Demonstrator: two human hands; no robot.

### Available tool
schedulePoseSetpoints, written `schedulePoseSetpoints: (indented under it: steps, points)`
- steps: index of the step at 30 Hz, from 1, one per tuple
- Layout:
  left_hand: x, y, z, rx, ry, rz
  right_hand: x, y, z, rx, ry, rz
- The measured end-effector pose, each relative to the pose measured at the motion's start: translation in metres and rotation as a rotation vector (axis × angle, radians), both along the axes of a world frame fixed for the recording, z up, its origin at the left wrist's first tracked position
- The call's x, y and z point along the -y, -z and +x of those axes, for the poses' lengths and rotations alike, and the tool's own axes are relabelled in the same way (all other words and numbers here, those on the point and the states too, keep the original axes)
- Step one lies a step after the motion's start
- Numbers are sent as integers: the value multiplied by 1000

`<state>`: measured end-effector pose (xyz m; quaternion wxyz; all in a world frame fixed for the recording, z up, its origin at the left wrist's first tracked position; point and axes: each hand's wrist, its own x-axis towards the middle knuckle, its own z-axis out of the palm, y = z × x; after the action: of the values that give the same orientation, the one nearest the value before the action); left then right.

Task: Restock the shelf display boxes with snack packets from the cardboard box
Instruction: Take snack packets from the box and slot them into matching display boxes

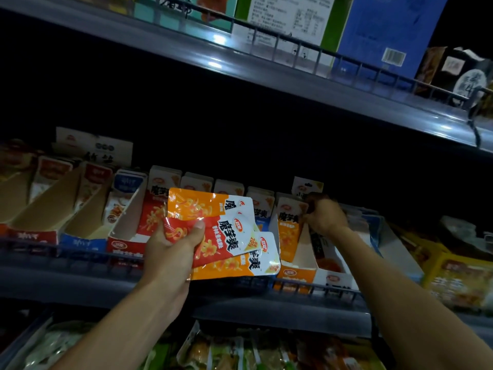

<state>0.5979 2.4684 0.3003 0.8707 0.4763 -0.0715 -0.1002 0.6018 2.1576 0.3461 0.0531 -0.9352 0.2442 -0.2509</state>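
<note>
My left hand [173, 247] grips a fanned bunch of snack packets [229, 236], orange and red with white corners, in front of the middle shelf. My right hand [324, 216] reaches into the orange display box [293, 273] further right, its curled fingers pinching the top of the orange packets [289, 225] standing there. A row of display boxes runs along this shelf; the red box [125, 247] beside my left hand holds a few packets at its back. The cardboard box is out of view.
Half-empty red and blue display boxes [77, 236] stand at the left. A wire rail [80, 259] lines the shelf's front edge. The shelf above [293, 84] carries large cartons. Yellow boxes [453, 279] sit at the right, and bagged goods [240, 351] fill the shelf below.
</note>
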Motion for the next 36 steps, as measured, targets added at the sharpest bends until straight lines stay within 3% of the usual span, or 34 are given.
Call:
schedulePoseSetpoints:
  steps: [8,11,15,17,20,22,25,31,34,36]
  points:
    - [-1,4,-3,-13,52,-41,6,16,1,90,49,-10]
    - [-4,4,-5,-31,55,-56,-2,12,-6,207,56,15]
    - [-8,3,-5,-66,46,-104,-51,-8,-30,386,-320,308]
    - [-9,2,-6,-88,39,-137,-83,-19,-47,182,-529,491]
    - [-12,-1,-10,-93,55,-174,-106,-19,-58,-195,-666,709]
    - [-14,-4,-13,-91,82,-185,-111,-13,-60,-279,-709,784]
    - [-21,-7,-17,-96,124,-188,-113,-12,-65,-218,-714,814]
    - [-39,-6,-24,-64,180,-172,-120,-20,-72,213,-540,812]
    - [-40,-7,-30,-38,237,-157,-136,-11,-69,175,-466,842]
    - [-38,-9,-33,-32,279,-131,-144,-2,-66,129,-460,1001]
